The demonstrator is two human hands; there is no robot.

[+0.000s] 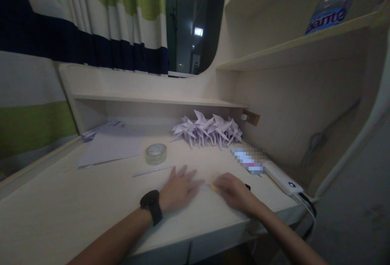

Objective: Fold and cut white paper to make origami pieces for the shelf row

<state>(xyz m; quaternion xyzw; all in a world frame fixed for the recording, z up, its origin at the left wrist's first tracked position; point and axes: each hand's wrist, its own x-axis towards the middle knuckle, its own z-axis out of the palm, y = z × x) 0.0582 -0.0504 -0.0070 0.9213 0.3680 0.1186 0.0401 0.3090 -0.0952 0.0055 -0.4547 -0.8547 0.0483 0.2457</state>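
Nearest, left hand (178, 190): flat on the desk (76, 204), palm down, fingers spread and blurred; a black watch (151, 205) sits on the wrist. It pinches nothing that I can see.
Right hand (233, 192): just beside the left, knuckles up, fingers curled down onto the desk top. A small yellow tip (213, 187) shows at the fingers and a dark bit at the far side; whether the hand grips either, I cannot tell.
Between the hands: a pale sheet may lie there under the fingertips, but blur and low light hide it.
Handling, as a judgement: paper of this kind is light, thin and limp, slides easily on a smooth desk, and creases for good once pressed; best taken at an edge or corner with fingertip pressure only.
Further out: a thin white strip (152, 170) lies ahead of the left hand, then a clear tape roll (156, 153).
Left, beyond that: loose sheets of paper (111, 145).
Right edge: a white power bank (282, 177) with a cable.
Far back: a cluster of folded paper cranes (209, 131) under the shelf, fragile and easily crushed.
Top shelf: a water bottle (330, 3).
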